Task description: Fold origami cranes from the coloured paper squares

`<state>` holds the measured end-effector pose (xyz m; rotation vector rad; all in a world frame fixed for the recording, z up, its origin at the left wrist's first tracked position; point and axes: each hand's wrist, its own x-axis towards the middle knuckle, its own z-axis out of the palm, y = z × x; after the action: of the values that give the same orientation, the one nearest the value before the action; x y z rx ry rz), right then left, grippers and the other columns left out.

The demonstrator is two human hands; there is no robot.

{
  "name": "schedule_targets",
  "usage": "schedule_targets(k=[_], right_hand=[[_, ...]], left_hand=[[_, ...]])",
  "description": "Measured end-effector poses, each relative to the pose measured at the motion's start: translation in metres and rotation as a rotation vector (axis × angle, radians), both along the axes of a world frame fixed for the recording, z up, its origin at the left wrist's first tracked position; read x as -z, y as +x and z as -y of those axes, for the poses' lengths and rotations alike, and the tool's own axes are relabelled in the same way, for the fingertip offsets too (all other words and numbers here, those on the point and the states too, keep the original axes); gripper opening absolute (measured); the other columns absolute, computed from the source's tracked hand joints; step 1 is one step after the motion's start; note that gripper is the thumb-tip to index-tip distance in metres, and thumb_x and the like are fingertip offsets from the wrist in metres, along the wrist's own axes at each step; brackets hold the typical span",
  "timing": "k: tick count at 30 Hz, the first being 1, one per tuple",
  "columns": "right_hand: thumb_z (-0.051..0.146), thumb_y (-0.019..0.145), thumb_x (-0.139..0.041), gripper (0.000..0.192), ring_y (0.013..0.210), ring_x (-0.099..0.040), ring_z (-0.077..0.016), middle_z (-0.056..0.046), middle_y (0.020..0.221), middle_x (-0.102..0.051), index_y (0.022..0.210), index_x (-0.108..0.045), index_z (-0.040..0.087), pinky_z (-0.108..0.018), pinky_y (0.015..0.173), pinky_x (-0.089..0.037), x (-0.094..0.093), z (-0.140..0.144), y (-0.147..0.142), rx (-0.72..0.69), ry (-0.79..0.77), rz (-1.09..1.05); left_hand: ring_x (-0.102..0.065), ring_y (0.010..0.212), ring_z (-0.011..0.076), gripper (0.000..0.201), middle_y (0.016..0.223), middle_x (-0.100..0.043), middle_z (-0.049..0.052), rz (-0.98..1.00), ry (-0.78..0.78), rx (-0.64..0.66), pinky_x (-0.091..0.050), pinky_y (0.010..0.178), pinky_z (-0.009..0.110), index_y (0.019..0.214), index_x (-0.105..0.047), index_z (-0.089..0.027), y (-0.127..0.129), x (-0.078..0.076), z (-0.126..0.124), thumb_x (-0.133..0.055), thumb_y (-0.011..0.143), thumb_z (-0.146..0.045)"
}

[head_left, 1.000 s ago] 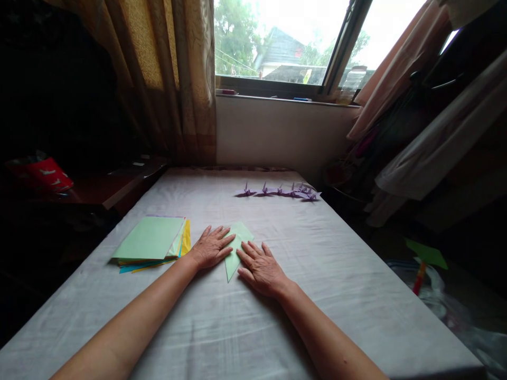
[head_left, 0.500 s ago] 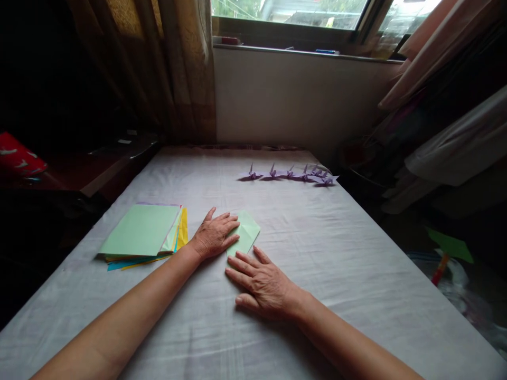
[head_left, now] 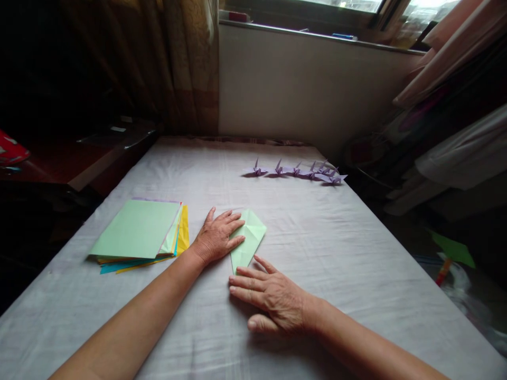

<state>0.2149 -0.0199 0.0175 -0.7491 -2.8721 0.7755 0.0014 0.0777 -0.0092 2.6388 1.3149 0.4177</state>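
A light green folded paper, kite-shaped with its narrow point towards me, lies flat on the cloth-covered surface. My left hand rests on its left side, fingers stretched out and partly covering that edge. At the paper's lower tip lies my right hand, its fingers spread and the fingertips at or just over the point; whether they touch it I cannot tell. Left of my left hand sits a stack of coloured paper sheets, light green on top, with yellow, blue and other colours showing below.
Several purple paper cranes stand in a row at the far right of the white cloth. A dark red table adjoins on the left. Hanging clothes and a green paper piece are beyond the right edge.
My right hand has slid down towards me along the paper, so its lower tip shows more. The left hand stays on the paper. The camera view has tilted slightly downward.
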Motion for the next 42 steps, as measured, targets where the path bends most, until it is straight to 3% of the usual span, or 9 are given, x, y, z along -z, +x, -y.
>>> schedule_targets(k=[4,6,10,14,19,22,30,36,42], right_hand=[[0.054,0.098,-0.036,0.058,0.146,-0.023,-0.0249,-0.009,0.155,-0.034,0.147,-0.042,0.022,-0.05,0.121,-0.004,0.01,-0.017,0.001,0.212,0.142,0.031],[0.055,0.098,-0.037,0.057,0.146,-0.024,-0.0258,-0.009,0.156,-0.033,0.146,-0.043,0.025,-0.051,0.12,-0.006,0.014,-0.02,0.001,0.249,0.146,0.064],[0.06,0.096,-0.036,0.064,0.147,-0.022,-0.0249,-0.007,0.157,-0.03,0.151,-0.034,0.026,-0.049,0.121,-0.002,0.011,-0.009,0.001,0.181,0.028,0.08],[0.06,0.097,-0.033,0.065,0.147,-0.02,-0.0219,-0.006,0.157,-0.03,0.152,-0.03,0.024,-0.046,0.121,0.004,0.004,0.002,0.001,0.129,-0.048,0.062],[0.06,0.097,-0.033,0.067,0.147,-0.022,-0.0231,-0.007,0.158,-0.027,0.152,-0.029,0.021,-0.048,0.121,-0.002,0.012,-0.004,0.01,0.271,0.016,0.071],[0.058,0.098,-0.034,0.066,0.147,-0.021,-0.0246,-0.007,0.158,-0.024,0.153,-0.029,0.021,-0.049,0.121,-0.005,0.018,-0.017,0.019,0.373,0.09,0.122],[0.052,0.098,-0.038,0.065,0.146,-0.023,-0.0278,-0.012,0.157,-0.027,0.151,-0.031,0.016,-0.053,0.12,-0.012,0.022,-0.046,0.026,0.501,0.235,0.218],[0.054,0.099,-0.037,0.064,0.145,-0.026,-0.0228,-0.006,0.157,-0.031,0.153,-0.025,0.024,-0.049,0.121,-0.01,0.023,-0.036,0.015,0.273,0.235,0.099],[0.05,0.099,-0.038,0.062,0.145,-0.027,-0.0263,-0.012,0.156,-0.03,0.151,-0.032,0.017,-0.054,0.118,-0.015,0.027,-0.058,0.019,0.421,0.285,0.17]], left_hand=[[-0.044,0.135,0.0285,0.038,0.142,-0.055,0.007,0.01,0.021,-0.003,-0.011,0.116,0.061,0.128,-0.058,-0.027,-0.001,0.003,0.001,-0.051,0.094,-0.042],[-0.044,0.135,0.0281,0.038,0.142,-0.055,0.007,0.015,0.028,-0.007,-0.011,0.117,0.06,0.128,-0.058,-0.027,-0.001,0.004,0.001,-0.05,0.094,-0.042],[-0.045,0.134,0.0291,0.038,0.142,-0.055,0.007,0.007,0.049,-0.01,-0.011,0.116,0.061,0.128,-0.058,-0.026,-0.001,0.006,0.002,-0.05,0.094,-0.042],[-0.044,0.134,0.0316,0.041,0.144,-0.052,0.013,0.012,0.184,-0.007,-0.015,0.116,0.061,0.131,-0.055,-0.02,0.001,0.005,0.006,-0.052,0.094,-0.036],[-0.058,0.11,0.0259,0.018,0.112,-0.067,0.008,0.054,0.267,0.079,-0.039,0.104,0.047,0.097,-0.067,-0.02,0.002,-0.003,0.024,-0.05,0.094,-0.026],[-0.059,0.098,0.0242,0.019,0.102,-0.068,0.007,0.042,0.258,0.13,-0.046,0.093,0.041,0.095,-0.067,-0.02,-0.002,-0.007,0.041,-0.05,0.094,-0.029],[-0.057,0.115,0.026,0.034,0.124,-0.065,0.008,0.086,0.159,0.117,-0.035,0.109,0.046,0.119,-0.063,-0.02,-0.014,-0.003,0.07,-0.057,0.09,-0.037],[-0.058,0.116,0.0253,0.036,0.123,-0.067,0.008,0.087,0.153,0.13,-0.031,0.111,0.046,0.12,-0.063,-0.019,-0.013,-0.003,0.069,-0.057,0.09,-0.039],[-0.059,0.115,0.0255,0.034,0.122,-0.067,0.008,0.074,0.189,0.127,-0.034,0.109,0.047,0.119,-0.064,-0.02,-0.013,-0.004,0.069,-0.058,0.09,-0.036]])
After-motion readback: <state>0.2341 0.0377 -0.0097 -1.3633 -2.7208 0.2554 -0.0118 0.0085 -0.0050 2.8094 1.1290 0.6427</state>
